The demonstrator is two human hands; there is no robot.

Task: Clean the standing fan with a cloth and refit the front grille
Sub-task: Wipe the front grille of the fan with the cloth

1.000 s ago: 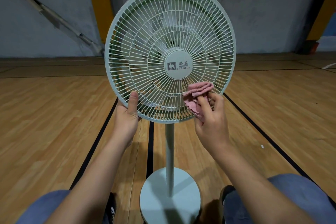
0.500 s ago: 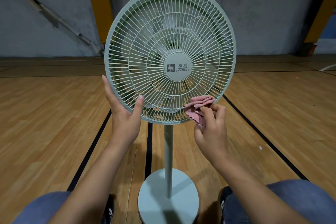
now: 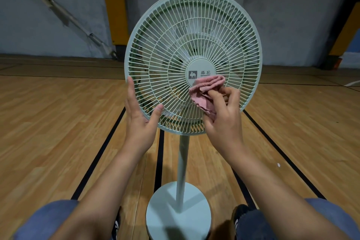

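The round hub badge [image 3: 200, 73] of the front grille [image 3: 171, 48] bears a camel logo and two Chinese characters, 骆驼, its lower line hidden by the cloth [image 3: 206, 91]

Bare forearms [image 3: 109, 181]; blue denim trousers [image 3: 331, 218] at both knees; dark shoes [image 3: 240, 214] with white stripes.

Cloth [image 3: 204, 91] on grille [image 3: 171, 45], right of left hand [image 3: 139, 122].

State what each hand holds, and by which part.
Right hand pinches the bunched pink cloth by its lower folds. Left hand holds nothing, bracing the grille rim.
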